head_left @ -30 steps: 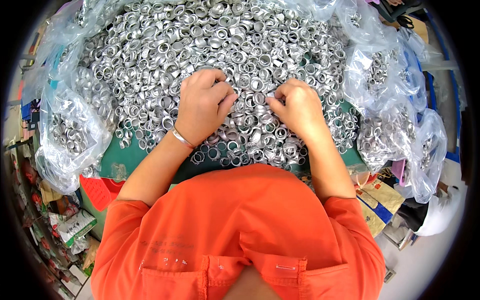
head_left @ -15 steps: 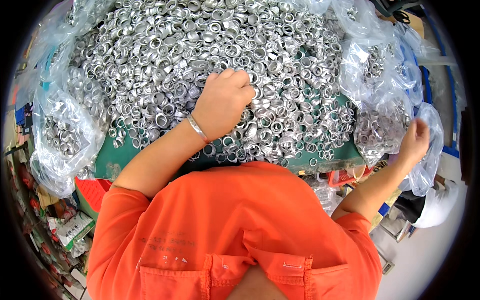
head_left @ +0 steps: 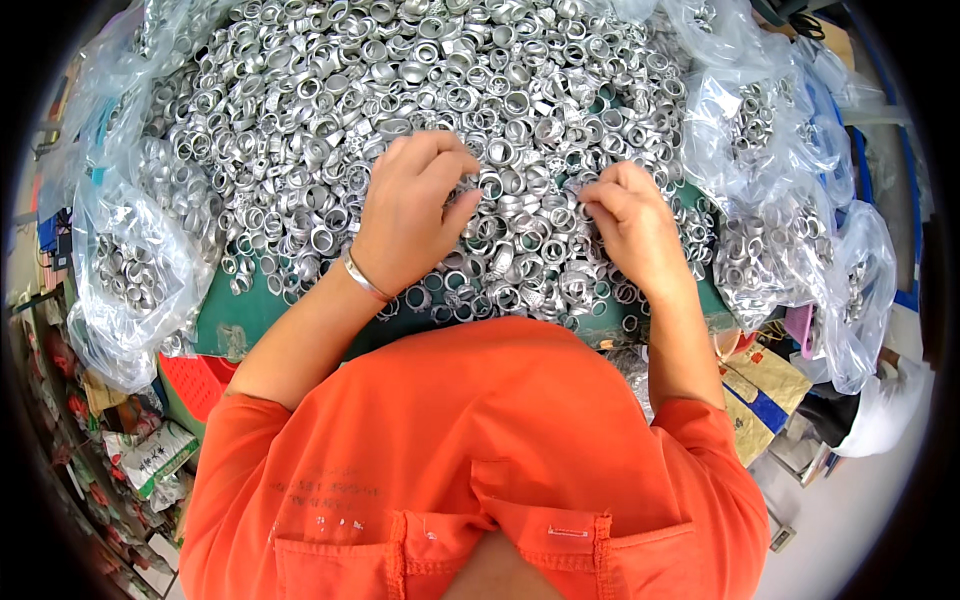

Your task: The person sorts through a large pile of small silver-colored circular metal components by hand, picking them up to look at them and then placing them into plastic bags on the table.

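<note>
A broad heap of silver metal rings (head_left: 330, 120) covers the green work surface (head_left: 228, 318) in front of me. Over the middle of the heap is my left hand (head_left: 412, 200), a metal bangle on its wrist; its fingers curve among the rings, and a gap separates the thumb from them. My right hand (head_left: 632, 222) is at the right part of the heap, thumb and forefinger brought together. Whatever lies in that pinch is too small to make out. Rings lie thinner along the near edge, where green shows between them.
Clear plastic bags with more rings stand at the left (head_left: 135, 270) and the right (head_left: 770, 240) of the heap. Below the left edge is a red plastic basket (head_left: 190, 385). A gold-coloured packet (head_left: 770, 385) lies low on the right, beside a white bag (head_left: 880, 415).
My right hand has come in from beside the right-hand bags to the ring heap. My left hand has shifted slightly left, and its thumb now stands away from the fingers.
</note>
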A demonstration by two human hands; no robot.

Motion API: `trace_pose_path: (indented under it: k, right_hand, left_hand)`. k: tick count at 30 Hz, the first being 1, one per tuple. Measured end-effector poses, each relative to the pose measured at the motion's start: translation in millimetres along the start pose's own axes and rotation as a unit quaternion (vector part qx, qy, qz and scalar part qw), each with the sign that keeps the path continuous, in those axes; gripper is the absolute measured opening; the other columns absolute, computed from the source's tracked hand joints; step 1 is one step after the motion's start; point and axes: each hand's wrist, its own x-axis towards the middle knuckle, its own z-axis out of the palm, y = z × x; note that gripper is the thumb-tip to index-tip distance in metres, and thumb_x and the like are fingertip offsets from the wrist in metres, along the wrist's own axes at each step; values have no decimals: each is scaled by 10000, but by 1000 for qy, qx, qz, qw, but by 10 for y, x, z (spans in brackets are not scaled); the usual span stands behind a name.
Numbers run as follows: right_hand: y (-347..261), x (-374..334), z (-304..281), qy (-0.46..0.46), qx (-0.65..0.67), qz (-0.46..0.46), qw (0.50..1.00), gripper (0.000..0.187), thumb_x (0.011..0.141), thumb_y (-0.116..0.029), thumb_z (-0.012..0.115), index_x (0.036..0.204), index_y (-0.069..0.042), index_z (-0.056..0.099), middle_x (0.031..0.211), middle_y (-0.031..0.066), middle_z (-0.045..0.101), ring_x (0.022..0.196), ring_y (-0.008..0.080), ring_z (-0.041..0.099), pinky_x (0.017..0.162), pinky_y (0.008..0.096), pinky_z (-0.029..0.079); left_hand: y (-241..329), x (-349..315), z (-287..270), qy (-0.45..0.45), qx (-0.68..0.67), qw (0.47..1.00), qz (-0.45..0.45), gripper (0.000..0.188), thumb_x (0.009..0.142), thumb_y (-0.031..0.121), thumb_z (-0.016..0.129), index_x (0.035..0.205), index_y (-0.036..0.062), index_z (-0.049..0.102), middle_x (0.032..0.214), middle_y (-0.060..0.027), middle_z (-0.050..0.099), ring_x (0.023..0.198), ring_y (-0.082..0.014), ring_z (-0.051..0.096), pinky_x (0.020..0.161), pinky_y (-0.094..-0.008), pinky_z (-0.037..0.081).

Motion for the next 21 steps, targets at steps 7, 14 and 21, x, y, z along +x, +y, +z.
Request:
trace_pose_path:
  k: [7, 14, 21]
  right_hand:
    - [164, -176, -157, 100, 344, 261, 896, 114, 847, 21, 554, 948, 3, 604, 791, 9, 616, 661, 59, 564, 579, 180, 461]
    - [171, -229, -83, 114, 219, 190, 950, 92, 801, 31, 567, 878, -3, 603, 820, 48, 625, 728, 111, 591, 611, 230, 463]
    - [-34, -1, 32, 83, 217, 140, 963, 106, 760, 15, 601, 855, -14, 638, 867, 90, 630, 760, 166, 615, 674, 265, 490]
  left_hand:
    - [227, 87, 331, -91, -88, 989, 82, 201, 700, 157, 704, 854, 74, 607, 902, -53, 558, 838, -237, 532, 725, -357, 412]
    - [322, 320, 573, -141, 12, 986, 89, 186, 671, 158, 689, 746, 56, 553, 802, -45, 493, 806, -232, 495, 668, -357, 380]
    - [166, 312, 320, -97, 30, 995, 18, 212, 674, 135, 673, 836, 54, 562, 910, -75, 548, 844, -266, 528, 701, -378, 391]
